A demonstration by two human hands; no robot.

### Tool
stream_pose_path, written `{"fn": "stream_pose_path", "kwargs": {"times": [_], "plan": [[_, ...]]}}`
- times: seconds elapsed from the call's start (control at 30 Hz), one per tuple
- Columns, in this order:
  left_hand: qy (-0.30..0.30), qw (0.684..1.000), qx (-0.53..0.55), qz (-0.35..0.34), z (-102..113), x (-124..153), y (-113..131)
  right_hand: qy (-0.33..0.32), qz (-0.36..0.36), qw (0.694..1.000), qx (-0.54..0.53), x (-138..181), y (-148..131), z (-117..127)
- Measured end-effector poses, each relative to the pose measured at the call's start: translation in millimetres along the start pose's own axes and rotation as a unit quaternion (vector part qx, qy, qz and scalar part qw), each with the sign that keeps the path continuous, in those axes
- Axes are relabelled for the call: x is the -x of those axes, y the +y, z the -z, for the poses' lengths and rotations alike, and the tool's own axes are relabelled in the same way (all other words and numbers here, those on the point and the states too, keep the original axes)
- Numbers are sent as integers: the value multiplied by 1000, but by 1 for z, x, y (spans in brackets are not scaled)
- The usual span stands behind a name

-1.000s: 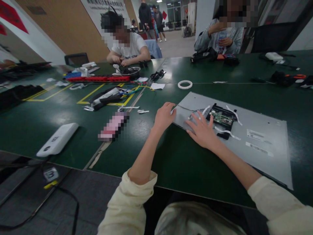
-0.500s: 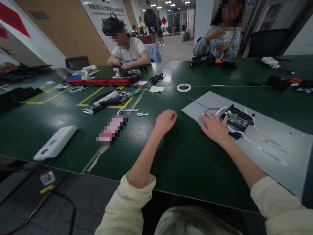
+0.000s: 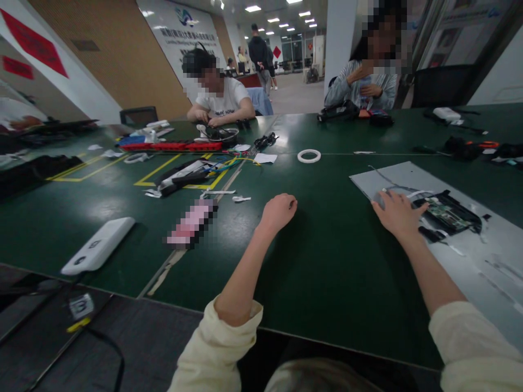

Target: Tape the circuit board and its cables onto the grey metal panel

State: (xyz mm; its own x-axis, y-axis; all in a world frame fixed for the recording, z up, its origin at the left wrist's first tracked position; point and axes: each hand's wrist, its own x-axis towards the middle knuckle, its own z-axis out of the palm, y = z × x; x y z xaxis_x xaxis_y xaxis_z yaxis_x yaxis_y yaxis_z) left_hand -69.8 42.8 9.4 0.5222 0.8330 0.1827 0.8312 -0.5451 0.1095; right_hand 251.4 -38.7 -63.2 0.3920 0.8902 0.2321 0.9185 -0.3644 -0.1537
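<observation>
A flat grey panel [image 3: 504,228] lies on the right of the green table, cut off by the view's right edge. Fixed to its face is a black bracket with a green circuit board [image 3: 445,212], with white tape strips and a thin cable around it. My right hand [image 3: 398,215] rests on the panel's left part, fingers spread, fingertips near the cable and beside the bracket. Left of the panel, my left hand [image 3: 280,211] is curled into a loose fist at the tabletop, apart from the panel. Nothing shows in that fist.
A white tape roll [image 3: 309,156] lies beyond my hands. To the left are a pixelated phone [image 3: 192,223], a white power bank [image 3: 98,245] with a cable, and a black pouch [image 3: 183,177] with wires. Two people sit across the table, near a red strip [image 3: 171,146] and black gear.
The panel has slid to the right with my right hand on it, widening the gap to my left hand. My left hand keeps its curled pose. The view has tipped slightly upward.
</observation>
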Motion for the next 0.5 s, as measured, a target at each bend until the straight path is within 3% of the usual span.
{"fn": "stream_pose_path", "kwargs": {"times": [0.17,0.27,0.4,0.5], "plan": [[-10,1000,-4,-2,2,0,2,38,-135,990,23,-6,54,-4],[-13,1000,-2,-5,1,0,2,10,-197,980,11,-7,78,-4],[-19,1000,-1,-7,1,0,1,-60,-214,975,-1,-9,112,-5],[-21,1000,-4,-11,1,0,1,-69,-160,983,52,-7,142,-9]]}}
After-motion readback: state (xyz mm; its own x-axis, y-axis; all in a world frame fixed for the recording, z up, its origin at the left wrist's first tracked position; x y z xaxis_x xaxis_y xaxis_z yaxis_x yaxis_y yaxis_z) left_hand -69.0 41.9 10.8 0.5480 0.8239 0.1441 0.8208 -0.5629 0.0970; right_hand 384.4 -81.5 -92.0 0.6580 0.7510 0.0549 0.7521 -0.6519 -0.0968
